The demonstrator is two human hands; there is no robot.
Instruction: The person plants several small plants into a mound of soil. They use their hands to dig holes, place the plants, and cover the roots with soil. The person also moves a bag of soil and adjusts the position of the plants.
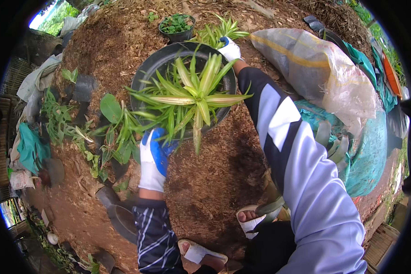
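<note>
A wide black plastic pot (145, 73) holds green-and-cream striped spider plants (200, 97). My left hand (154, 152), in a white glove with a blue palm, is at the pot's near left rim, its fingers partly hidden by leaves. My right hand (230, 49), gloved alike, is beyond the pot's far right side, beside another striped plant (222, 30); its fingertips curl, and whether they grip the pot's rim or the leaves cannot be told. A small black pot (181, 36) of low green leaves stands just past the large one.
White and teal woven sacks (301, 58) lie at the right. Potted leafy plants (120, 147) stand at the left, with a dark pot (123, 219) lower down. My sandalled feet (198, 251) are on the brown, litter-covered ground.
</note>
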